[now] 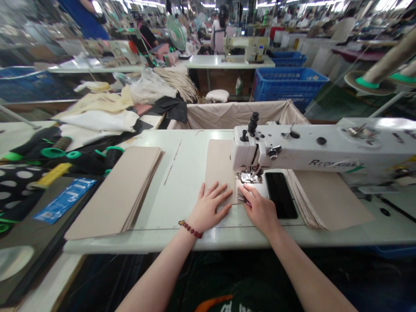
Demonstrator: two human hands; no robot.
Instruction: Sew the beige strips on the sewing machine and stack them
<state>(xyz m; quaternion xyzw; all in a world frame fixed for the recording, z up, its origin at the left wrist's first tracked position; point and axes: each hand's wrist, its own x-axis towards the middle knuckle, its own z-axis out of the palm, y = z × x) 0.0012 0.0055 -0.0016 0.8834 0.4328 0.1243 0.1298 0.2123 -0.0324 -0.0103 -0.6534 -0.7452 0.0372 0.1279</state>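
A beige panel (218,161) lies flat on the sewing table, its right edge by the presser foot of a white sewing machine (305,149). My left hand (211,206) rests on its near part with fingers spread. Close to the lit needle area, my right hand (260,208) is closed around small thread snips (242,198), whose blades point left. Its fingertips are beside the panel's right edge. A black phone (281,195) lies just right of that hand, partly under the machine arm.
One stack of beige panels (120,186) lies left, another stack (331,201) right under the machine arm. Thread spools (113,156), a blue packet (65,200) and fabric pieces cover the left side. Behind the table hangs a cloth-lined bin (240,113); blue crates (289,84) stand beyond.
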